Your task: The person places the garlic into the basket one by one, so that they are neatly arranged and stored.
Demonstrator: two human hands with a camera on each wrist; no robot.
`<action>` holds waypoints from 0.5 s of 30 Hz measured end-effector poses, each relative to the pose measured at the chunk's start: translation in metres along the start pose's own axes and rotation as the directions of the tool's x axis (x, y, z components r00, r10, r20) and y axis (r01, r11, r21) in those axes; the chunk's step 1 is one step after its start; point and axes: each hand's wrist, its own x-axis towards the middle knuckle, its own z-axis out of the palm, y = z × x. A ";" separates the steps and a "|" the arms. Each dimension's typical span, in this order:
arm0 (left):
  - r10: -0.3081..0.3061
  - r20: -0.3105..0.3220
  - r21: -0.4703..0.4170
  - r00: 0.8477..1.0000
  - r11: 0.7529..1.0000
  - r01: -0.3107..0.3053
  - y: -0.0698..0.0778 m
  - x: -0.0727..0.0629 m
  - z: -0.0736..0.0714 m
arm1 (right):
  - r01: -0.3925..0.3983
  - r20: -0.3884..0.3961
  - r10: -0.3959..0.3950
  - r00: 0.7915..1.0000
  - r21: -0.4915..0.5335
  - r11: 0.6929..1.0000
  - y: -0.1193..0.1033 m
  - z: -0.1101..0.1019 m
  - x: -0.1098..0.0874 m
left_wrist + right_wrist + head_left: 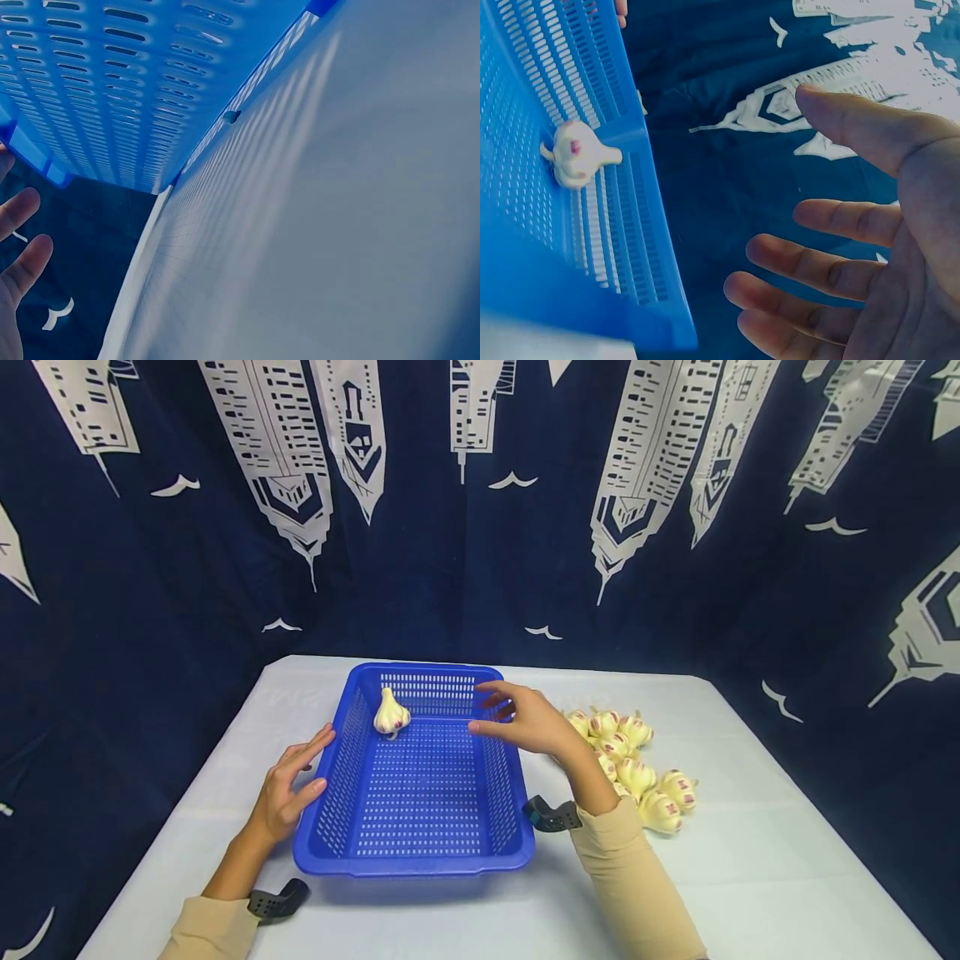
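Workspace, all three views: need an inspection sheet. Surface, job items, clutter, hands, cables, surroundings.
Surface: white table.
Job items: blue basket, one bulb inside near its far left corner; loose pile of garlic right of it, partly hidden by the right arm.
Clutter: nothing seen.
Left hand: fingers at the basket's left rim.
Right hand: over the basket's right side, holding nothing.
Cables: nothing seen.
Surroundings: dark blue cloth, white building prints.

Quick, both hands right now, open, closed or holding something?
Left hand: open, fingertips at the left rim of the blue basket, not gripping it.
Right hand: open, holding nothing, near the basket's right rim.
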 end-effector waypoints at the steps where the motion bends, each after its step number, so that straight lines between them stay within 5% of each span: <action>1: 0.001 -0.001 0.000 1.000 1.000 -0.001 0.000 0.000 0.000 | -0.001 -0.008 0.001 1.000 0.003 1.000 0.003 -0.002 -0.003; 15: -0.020 0.002 0.003 1.000 1.000 0.020 -0.001 0.000 0.000 | -0.076 -0.123 0.078 0.989 0.021 0.997 0.044 -0.027 -0.037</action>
